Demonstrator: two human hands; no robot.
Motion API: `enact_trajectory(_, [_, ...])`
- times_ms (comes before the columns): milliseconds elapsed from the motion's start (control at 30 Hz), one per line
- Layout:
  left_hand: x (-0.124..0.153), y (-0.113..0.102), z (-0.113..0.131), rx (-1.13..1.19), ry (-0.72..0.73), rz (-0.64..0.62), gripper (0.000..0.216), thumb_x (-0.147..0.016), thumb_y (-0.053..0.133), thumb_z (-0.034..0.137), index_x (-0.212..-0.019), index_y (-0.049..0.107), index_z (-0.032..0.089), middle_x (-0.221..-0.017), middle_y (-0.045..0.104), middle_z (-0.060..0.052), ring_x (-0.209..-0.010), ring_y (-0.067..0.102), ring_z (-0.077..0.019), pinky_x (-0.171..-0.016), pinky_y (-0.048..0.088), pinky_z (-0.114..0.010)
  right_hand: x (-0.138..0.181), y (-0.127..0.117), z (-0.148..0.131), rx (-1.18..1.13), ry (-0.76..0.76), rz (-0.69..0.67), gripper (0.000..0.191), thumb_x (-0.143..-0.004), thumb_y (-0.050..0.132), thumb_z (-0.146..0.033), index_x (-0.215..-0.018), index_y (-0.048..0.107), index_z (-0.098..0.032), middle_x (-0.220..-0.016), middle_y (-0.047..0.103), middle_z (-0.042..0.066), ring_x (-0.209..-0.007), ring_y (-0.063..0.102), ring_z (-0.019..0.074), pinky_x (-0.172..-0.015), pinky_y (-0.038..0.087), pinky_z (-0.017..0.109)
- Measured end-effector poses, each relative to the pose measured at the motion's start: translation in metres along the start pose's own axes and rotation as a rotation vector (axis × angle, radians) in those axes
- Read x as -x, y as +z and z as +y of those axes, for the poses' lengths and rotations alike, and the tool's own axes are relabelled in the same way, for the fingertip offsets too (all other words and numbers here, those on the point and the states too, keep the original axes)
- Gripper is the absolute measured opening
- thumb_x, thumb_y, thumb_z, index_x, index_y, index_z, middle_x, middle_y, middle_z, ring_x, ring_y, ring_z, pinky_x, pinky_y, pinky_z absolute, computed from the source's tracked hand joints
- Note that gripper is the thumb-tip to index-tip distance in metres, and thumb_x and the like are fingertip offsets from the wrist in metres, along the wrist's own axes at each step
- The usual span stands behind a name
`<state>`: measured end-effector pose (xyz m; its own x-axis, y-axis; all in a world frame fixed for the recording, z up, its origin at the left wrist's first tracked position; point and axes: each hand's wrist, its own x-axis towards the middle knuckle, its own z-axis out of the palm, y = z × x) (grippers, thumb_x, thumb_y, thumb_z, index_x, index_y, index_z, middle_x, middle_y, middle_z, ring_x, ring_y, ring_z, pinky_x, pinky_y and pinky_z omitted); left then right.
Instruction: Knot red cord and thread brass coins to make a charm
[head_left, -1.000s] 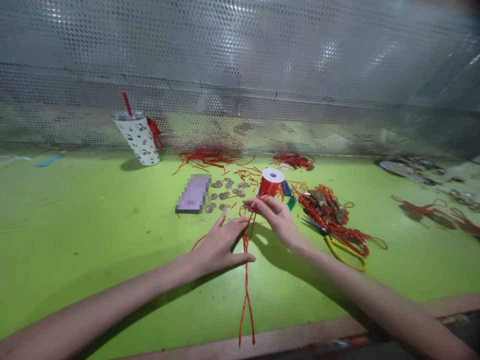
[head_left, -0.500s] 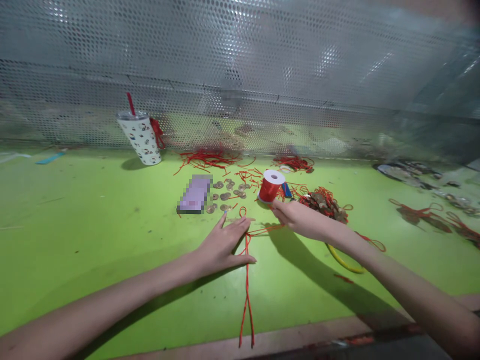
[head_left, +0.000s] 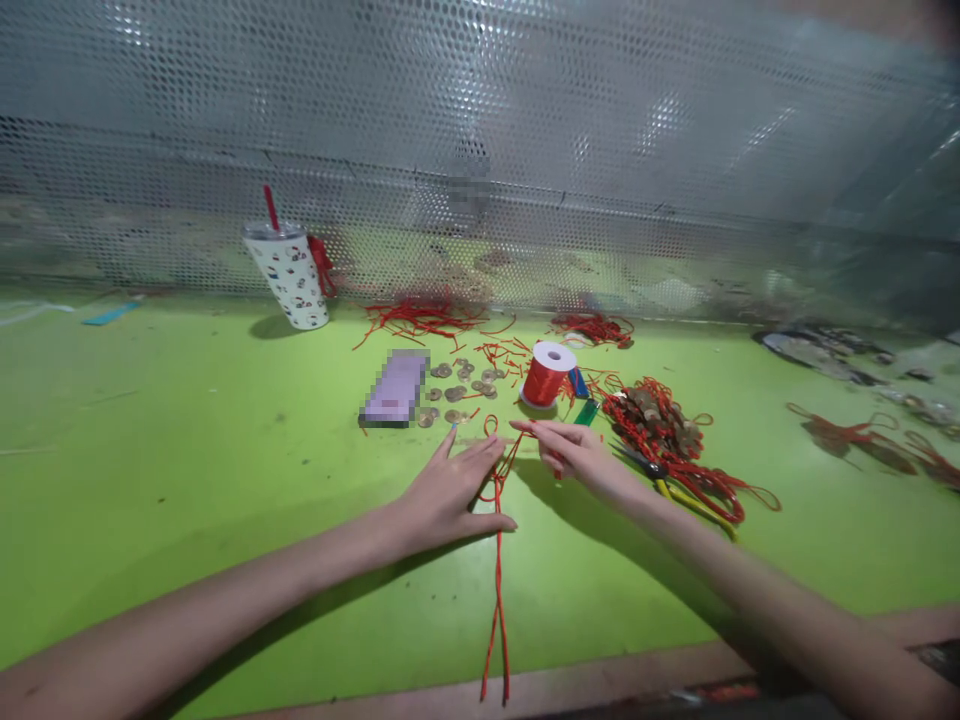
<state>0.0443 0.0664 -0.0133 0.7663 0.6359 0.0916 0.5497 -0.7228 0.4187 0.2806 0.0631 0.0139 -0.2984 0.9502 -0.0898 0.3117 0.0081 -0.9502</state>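
A doubled red cord (head_left: 496, 590) runs down the green table toward its front edge, with a small loop at its top end. My left hand (head_left: 450, 490) lies flat, fingers spread, pressing the cord's upper part to the table. My right hand (head_left: 574, 455) pinches a strand of the same cord just right of the loop. A red thread spool (head_left: 546, 374) stands upright right behind my right hand. Several brass coins (head_left: 457, 385) lie scattered left of the spool.
A blurred purple flat item (head_left: 395, 388) lies by the coins. A patterned cup with a red straw (head_left: 289, 275) stands at the back left. Yellow-handled scissors (head_left: 686, 497) and a heap of red cords with coins (head_left: 660, 415) are to the right. Perforated metal screen (head_left: 480, 150) behind.
My right hand drew a strand out toward the right, then came back to the loop beside my left fingers. My left hand stayed pressed on the cord.
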Motion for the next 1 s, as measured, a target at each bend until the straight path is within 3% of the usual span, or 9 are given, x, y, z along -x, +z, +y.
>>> enact_trajectory(133, [0.002,0.003,0.000,0.013,0.001,0.058,0.100,-0.087,0.059,0.070,-0.160,0.013,0.019,-0.158,0.039,-0.023,-0.145,0.041,-0.0351,-0.123,0.014,-0.062,-0.009,0.008,0.004,0.504,-0.162,0.090,0.039,-0.101,0.047,-0.042,-0.105,0.072,-0.013,-0.081,0.068,0.007,-0.067,0.054,0.0174,-0.064,0.038,0.029])
enact_trajectory(300, [0.003,0.003,0.000,-0.004,0.053,0.057,0.095,-0.091,0.057,0.066,-0.161,0.009,0.023,-0.161,0.034,-0.019,-0.148,0.036,-0.0328,-0.123,0.013,-0.062,-0.020,0.005,0.011,1.059,-0.267,0.053,0.026,-0.101,0.048,-0.033,-0.102,0.064,-0.012,-0.085,0.071,0.012,-0.068,0.060,0.0205,-0.060,0.034,0.029])
enact_trajectory(433, [0.002,0.003,-0.002,-0.057,0.062,0.002,0.086,-0.092,0.052,0.068,-0.160,0.023,0.025,-0.162,0.031,-0.018,-0.150,0.032,-0.0331,-0.121,0.015,-0.066,-0.028,-0.006,0.007,1.090,-0.349,-0.025,0.017,-0.098,0.054,-0.029,-0.099,0.061,-0.013,-0.088,0.070,0.012,-0.071,0.060,0.0191,-0.061,0.034,0.027])
enact_trajectory(600, [0.003,0.008,-0.007,-0.082,0.096,0.018,0.071,-0.092,0.049,0.070,-0.149,0.047,0.028,-0.162,0.032,-0.016,-0.150,0.033,-0.0339,-0.120,0.015,-0.068,-0.031,-0.017,-0.007,1.028,-0.366,-0.138,0.024,-0.098,0.056,-0.037,-0.092,0.059,-0.014,-0.080,0.066,0.008,-0.066,0.055,0.0166,-0.059,0.034,0.026])
enact_trajectory(1000, [0.003,0.008,-0.007,-0.111,0.102,0.013,0.066,-0.092,0.050,0.069,-0.142,0.055,0.027,-0.160,0.035,-0.018,-0.149,0.034,-0.0343,-0.119,0.015,-0.069,-0.034,0.002,-0.013,1.190,-0.281,-0.089,0.029,-0.096,0.056,-0.040,-0.085,0.062,-0.014,-0.080,0.069,0.010,-0.065,0.056,0.0166,-0.057,0.023,0.028])
